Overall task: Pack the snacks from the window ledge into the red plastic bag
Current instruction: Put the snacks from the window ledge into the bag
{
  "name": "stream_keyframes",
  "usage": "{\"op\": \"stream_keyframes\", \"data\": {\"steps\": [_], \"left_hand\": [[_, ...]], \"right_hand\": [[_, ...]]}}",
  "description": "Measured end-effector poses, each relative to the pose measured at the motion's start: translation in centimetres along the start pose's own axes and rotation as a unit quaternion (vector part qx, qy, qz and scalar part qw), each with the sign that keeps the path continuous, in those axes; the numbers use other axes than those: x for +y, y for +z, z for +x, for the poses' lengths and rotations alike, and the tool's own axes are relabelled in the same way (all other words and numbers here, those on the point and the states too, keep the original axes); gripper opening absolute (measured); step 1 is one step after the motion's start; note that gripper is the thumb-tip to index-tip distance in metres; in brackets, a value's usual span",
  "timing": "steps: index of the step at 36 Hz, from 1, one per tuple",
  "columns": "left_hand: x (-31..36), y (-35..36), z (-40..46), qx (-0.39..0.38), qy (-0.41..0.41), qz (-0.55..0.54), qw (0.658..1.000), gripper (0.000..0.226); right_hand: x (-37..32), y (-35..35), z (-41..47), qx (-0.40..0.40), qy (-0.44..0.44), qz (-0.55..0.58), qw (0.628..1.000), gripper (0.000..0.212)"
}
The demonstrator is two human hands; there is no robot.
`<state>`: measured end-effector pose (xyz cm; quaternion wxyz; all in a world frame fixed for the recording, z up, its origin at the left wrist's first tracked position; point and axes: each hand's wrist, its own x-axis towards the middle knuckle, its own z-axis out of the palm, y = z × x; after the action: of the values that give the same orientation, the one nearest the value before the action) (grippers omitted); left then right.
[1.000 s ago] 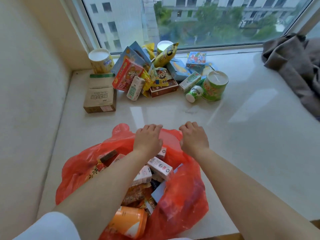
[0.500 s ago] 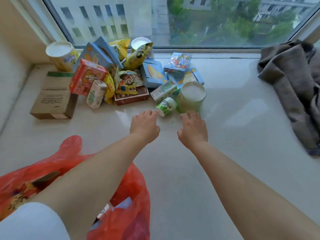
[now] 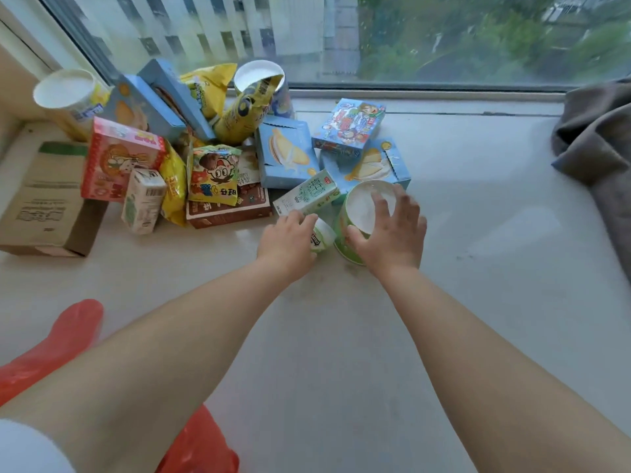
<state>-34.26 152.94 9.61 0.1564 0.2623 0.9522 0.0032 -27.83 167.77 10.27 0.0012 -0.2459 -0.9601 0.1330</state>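
The green paper cup (image 3: 355, 230) is standing upright at the near right edge of the snack pile on the window ledge (image 3: 478, 233), its long axis vertical and its white lid facing up. The right hand (image 3: 389, 233) is settling over it with fingers spread across the lid and thumb against the near side. Just left of the cup, a small green-and-white bottle (image 3: 322, 237) is lying on its side, long axis running roughly left to right, and the left hand (image 3: 286, 238) is curling over it. This looks like the pick-up step; next, both grips probably need closing before the items are carried back to the red plastic bag (image 3: 68, 336), lying near left.
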Motion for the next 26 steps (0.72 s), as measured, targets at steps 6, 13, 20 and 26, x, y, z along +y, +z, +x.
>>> {"op": "stream_keyframes", "data": {"steps": [6,13,20,26], "left_hand": [[0.3,1.0,1.9,-0.041,-0.007,-0.012,0.999,0.076],[-0.1,2.9,2.7,-0.074,-0.012,-0.067,0.995,0.084],[0.0,4.2,1.7,-0.044,-0.036,-0.116,0.992,0.08],[-0.5,3.7,0.4,-0.077,-0.051,-0.138,0.986,0.081]], "right_hand": [[-0.1,0.6,2.1,-0.03,0.01,0.003,0.999,0.084],[-0.1,1.0,3.5,-0.086,0.005,-0.04,0.995,0.095],[-0.2,1.1,3.7,-0.094,0.012,-0.041,0.995,0.091],[-0.8,0.9,1.2,-0.091,0.026,-0.027,0.995,0.091]]}}
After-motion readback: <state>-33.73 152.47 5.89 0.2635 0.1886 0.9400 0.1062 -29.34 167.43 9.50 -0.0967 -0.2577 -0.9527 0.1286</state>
